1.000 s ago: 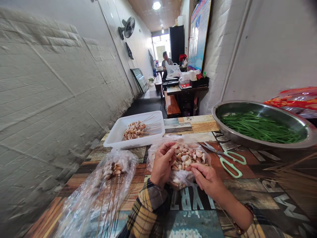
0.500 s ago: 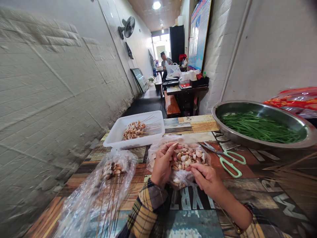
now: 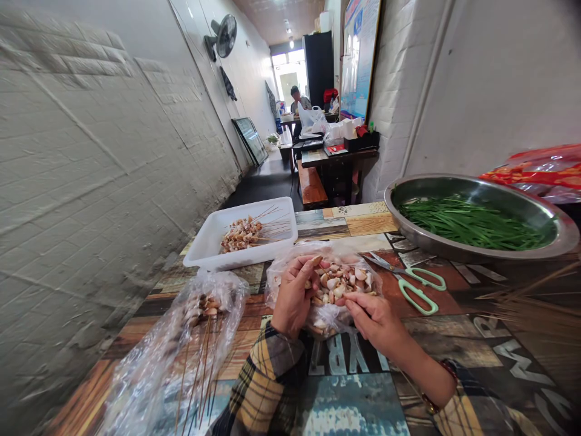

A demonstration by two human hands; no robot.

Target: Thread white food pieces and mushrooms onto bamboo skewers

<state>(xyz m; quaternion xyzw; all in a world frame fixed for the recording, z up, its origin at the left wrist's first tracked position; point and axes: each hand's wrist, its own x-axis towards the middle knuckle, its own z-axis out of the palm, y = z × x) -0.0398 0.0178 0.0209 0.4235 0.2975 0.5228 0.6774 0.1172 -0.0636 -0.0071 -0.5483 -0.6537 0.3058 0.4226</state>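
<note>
A clear plastic bag of pale meat pieces lies on the table in front of me. My left hand curls over the bag's left side, its fingertips pinching one piece. At the bag's right front, my right hand has its fingers pinched together by the pieces; what they hold is hidden. A white tray behind the bag holds finished skewers. At front left lies a second plastic bag containing several loaded skewers.
Green-handled scissors lie right of the bag. Behind them stands a steel basin of green chives. Bare bamboo sticks lie at the right. A brick wall runs along the left. A person sits at a far table.
My view has shifted slightly down and left. The left hand's fingers have lifted a piece at the bag's top edge. My right hand stays at the bag's right front.
</note>
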